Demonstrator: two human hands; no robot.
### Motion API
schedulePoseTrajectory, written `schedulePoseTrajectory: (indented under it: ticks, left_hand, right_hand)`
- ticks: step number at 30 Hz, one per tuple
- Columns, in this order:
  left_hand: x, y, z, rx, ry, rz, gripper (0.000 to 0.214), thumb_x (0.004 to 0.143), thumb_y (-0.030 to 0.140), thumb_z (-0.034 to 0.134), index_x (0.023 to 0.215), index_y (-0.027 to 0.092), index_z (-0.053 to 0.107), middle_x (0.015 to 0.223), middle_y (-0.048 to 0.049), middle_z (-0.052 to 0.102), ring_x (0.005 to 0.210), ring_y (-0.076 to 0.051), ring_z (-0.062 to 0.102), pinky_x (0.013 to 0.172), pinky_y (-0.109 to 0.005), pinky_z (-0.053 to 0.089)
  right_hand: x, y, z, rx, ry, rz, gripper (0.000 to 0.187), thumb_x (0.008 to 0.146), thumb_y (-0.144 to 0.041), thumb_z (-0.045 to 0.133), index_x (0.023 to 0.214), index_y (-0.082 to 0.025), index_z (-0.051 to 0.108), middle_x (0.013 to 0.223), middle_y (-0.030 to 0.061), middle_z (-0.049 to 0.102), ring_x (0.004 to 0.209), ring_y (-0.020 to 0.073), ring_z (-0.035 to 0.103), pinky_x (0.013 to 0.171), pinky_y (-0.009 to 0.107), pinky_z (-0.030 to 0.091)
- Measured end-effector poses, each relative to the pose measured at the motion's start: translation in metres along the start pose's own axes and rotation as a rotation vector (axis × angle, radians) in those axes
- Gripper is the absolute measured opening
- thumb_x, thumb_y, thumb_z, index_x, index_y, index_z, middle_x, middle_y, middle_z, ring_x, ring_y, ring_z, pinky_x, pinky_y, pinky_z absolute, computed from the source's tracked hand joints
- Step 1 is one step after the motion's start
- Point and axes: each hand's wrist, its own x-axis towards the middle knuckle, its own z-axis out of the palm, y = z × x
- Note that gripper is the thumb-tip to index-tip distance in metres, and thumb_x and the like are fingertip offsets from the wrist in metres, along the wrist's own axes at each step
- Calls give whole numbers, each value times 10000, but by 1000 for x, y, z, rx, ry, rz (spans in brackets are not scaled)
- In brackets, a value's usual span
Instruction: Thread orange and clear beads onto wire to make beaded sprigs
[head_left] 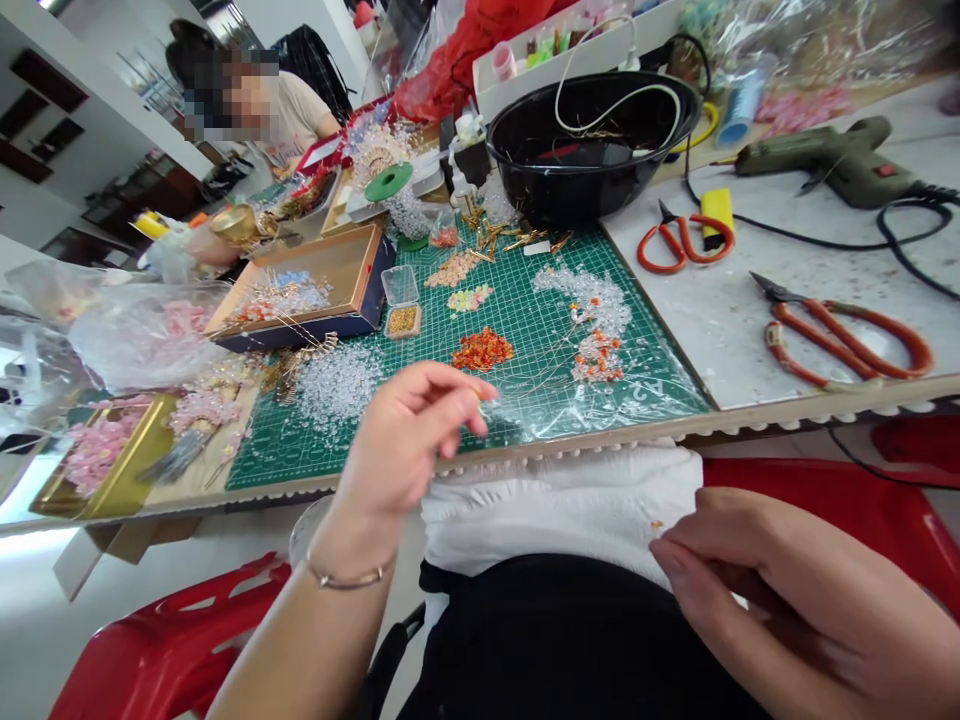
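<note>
Over the front edge of the green cutting mat point(345, 440), my left hand point(405, 430) has its thumb and forefinger pinched together; whatever is between them is too small to make out. My right hand point(795, 590) is closed in a pinch above my lap, with a small orange bead point(657, 524) showing at its fingertips. A pile of orange beads point(482, 349) lies just beyond my left hand. Clear beads point(337, 385) are heaped to its left. Farther right lie thin wires with orange and clear beads point(598, 357) on them.
Orange-handled pliers point(847, 335), smaller cutters point(684, 238) and a glue gun point(825, 160) lie at the right. Behind the mat stands a black basin point(585, 190). An open box point(307, 285) and a gold tray point(142, 450) are at the left. Another person point(292, 110) sits across.
</note>
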Motion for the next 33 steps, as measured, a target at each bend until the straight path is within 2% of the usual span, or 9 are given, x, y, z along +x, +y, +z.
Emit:
schedulePoseTrajectory:
  ticks: [2, 4, 6, 9, 16, 25, 30, 33]
  left_hand:
    - [-19, 3, 24, -380, -211, -205, 130, 804, 217, 767, 819, 152, 656, 870, -43, 753, 606, -74, 638, 413, -129, 364]
    - [-33, 3, 45, -622, -325, -382, 182, 764, 203, 811, 779, 129, 645, 823, -55, 747, 569, -59, 632, 377, -101, 320]
    - [-40, 2, 59, -754, -360, -488, 209, 750, 197, 833, 754, 115, 641, 795, -58, 737, 545, -43, 618, 366, -86, 299]
    - [-45, 2, 67, -817, -359, -546, 234, 723, 185, 857, 737, 110, 636, 779, -55, 725, 535, -34, 604, 365, -80, 282]
    - [-49, 7, 69, -797, -349, -573, 270, 694, 195, 882, 741, 113, 629, 779, -53, 718, 521, -34, 584, 353, -89, 260]
    - [-52, 4, 72, -812, -386, -514, 240, 727, 170, 865, 763, 115, 633, 787, -48, 716, 535, -34, 586, 372, -89, 295]
    - [-54, 2, 71, -663, -401, -432, 311, 660, 190, 913, 852, 154, 671, 787, -16, 708, 570, -55, 590, 409, -114, 331]
    - [-55, 7, 65, -439, -396, -317, 197, 744, 250, 863, 841, 159, 717, 776, -20, 700, 590, -68, 578, 453, -145, 362]
  right_hand:
    - [0, -2, -2, -52, 20, -73, 170, 893, -114, 565, 991, -251, 547, 610, -34, 555, 470, 130, 510, 451, 261, 432]
    - [0, -5, -2, -96, 31, -124, 206, 882, -73, 546, 996, -246, 537, 595, -37, 535, 472, 133, 482, 458, 270, 417]
    - [0, -6, -3, -118, 28, -156, 221, 878, -46, 536, 977, -244, 527, 600, -31, 554, 482, 136, 485, 470, 279, 409]
    - [0, -10, -5, -158, 17, -169, 230, 885, -34, 526, 978, -244, 522, 611, -18, 609, 503, 150, 542, 481, 294, 414]
    - [9, -18, -10, -150, -1, -219, 234, 891, -30, 512, 958, -254, 509, 586, -9, 678, 466, 153, 622, 443, 281, 442]
    - [4, -16, -9, -135, -11, -196, 213, 874, -33, 519, 955, -225, 562, 589, -11, 676, 455, 143, 616, 441, 261, 436]
    - [6, -13, -5, -58, 19, -104, 145, 917, -102, 544, 842, -226, 543, 569, -39, 608, 446, 100, 546, 442, 206, 426]
    - [5, -12, -3, 3, 23, -5, 139, 938, -151, 566, 823, -228, 559, 588, -51, 629, 461, 80, 576, 437, 160, 443]
